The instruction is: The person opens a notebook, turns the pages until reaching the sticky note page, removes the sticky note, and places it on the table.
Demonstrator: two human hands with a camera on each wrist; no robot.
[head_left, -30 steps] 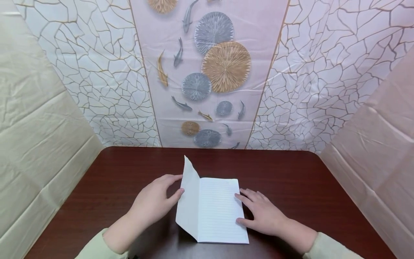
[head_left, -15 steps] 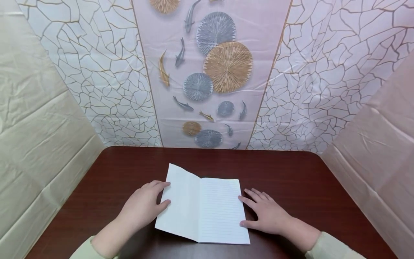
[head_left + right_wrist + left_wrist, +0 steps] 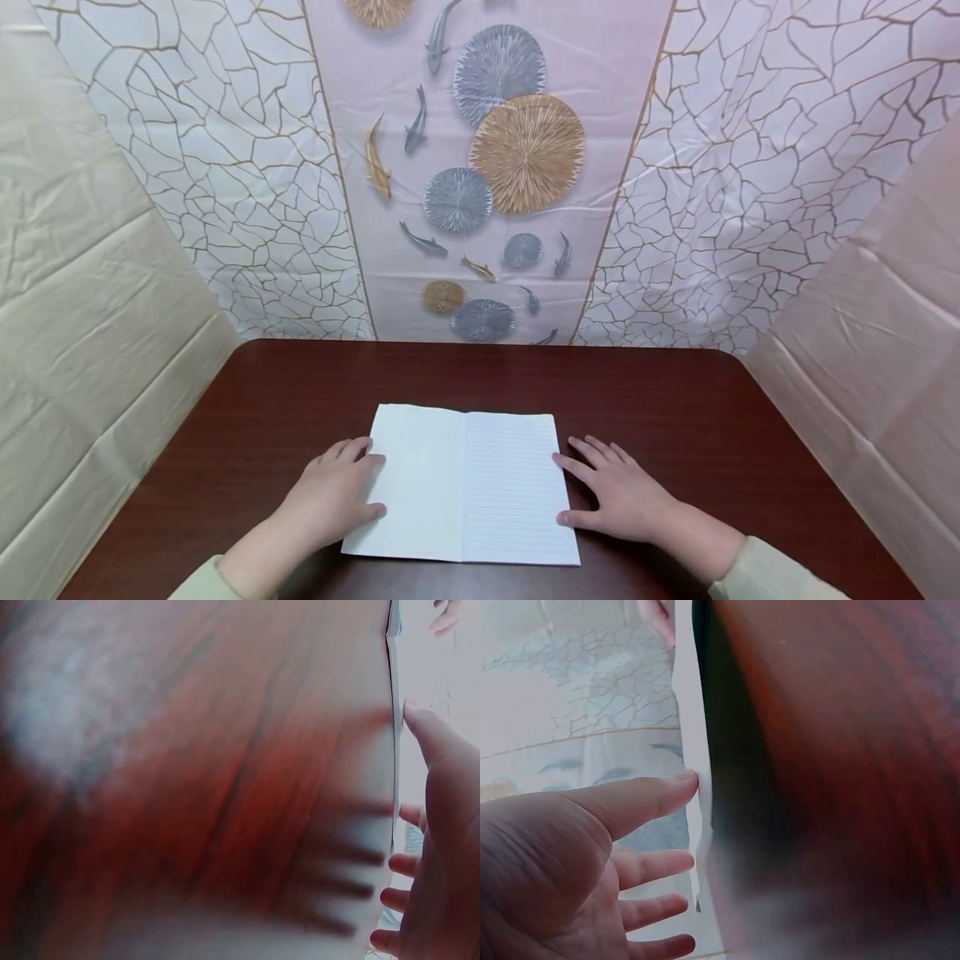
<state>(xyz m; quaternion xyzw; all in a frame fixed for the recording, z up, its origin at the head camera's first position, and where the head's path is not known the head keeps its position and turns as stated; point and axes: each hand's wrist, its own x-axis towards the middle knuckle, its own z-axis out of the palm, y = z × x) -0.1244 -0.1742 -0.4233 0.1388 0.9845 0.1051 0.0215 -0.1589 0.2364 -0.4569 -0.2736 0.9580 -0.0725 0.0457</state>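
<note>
A notebook [image 3: 510, 492] lies spread on the table, its plain inside cover [image 3: 420, 492] to the left and a lined page to the right. My left hand [image 3: 330, 492] rests at the cover's outer edge, with thumb and index fingertip on the white surface and the other fingers beyond the edge. In the left wrist view that cover [image 3: 697, 750] shows edge-on under the thumb. At the page's right edge my right hand [image 3: 618, 496] lies with spread fingers, thumb and index tips touching the margin. The right wrist view shows the notebook's thin edge [image 3: 395, 750] beside the thumb.
The dark reddish-brown table [image 3: 300, 383] is glossy and reflects the right hand's fingers. Behind it hangs a patterned cloth [image 3: 480, 208] with fish and round motifs. Beige fabric walls [image 3: 97, 333] slope up on either side.
The cover has swung down to the left from a raised angle to nearly flat, with my left hand following it left and lower. My right hand has shifted slightly right.
</note>
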